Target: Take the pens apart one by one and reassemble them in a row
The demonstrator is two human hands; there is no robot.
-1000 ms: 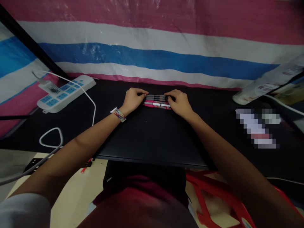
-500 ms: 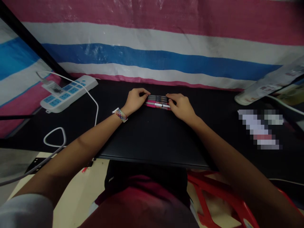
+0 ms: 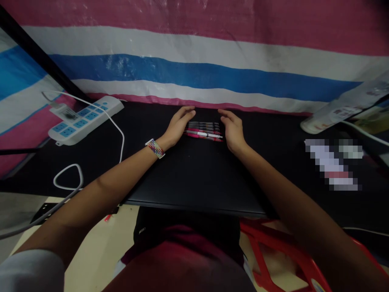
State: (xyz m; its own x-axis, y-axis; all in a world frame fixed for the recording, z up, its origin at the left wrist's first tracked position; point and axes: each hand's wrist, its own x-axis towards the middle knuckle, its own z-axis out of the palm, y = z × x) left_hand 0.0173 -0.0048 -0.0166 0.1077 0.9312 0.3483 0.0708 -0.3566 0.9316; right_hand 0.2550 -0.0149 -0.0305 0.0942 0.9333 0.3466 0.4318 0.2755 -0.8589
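Note:
Several pens (image 3: 204,130) lie side by side in a row on the black table (image 3: 194,174), pointing left to right. The farther ones are grey and black; the nearer ones are pink, one with a white part. My left hand (image 3: 179,125) is open at the left ends of the row, fingers stretched forward, a woven multicoloured band (image 3: 155,148) on its wrist. At the right ends, my right hand (image 3: 233,129) is open too, thumb and fingers apart, holding nothing. Whether the left hand touches the pen ends I cannot tell.
A white power strip (image 3: 86,121) with a plugged-in adapter and white cable (image 3: 122,138) lies at the left. Striped sheeting (image 3: 194,73) hangs behind the table. At the right are a clear plastic cylinder (image 3: 316,121) and a blurred-out item (image 3: 330,164). A red chair (image 3: 258,255) stands below.
Both hands have let go of the pens' ends and opened their fingers. The right hand has shifted right, away from the row; the pens stay lined up on the table.

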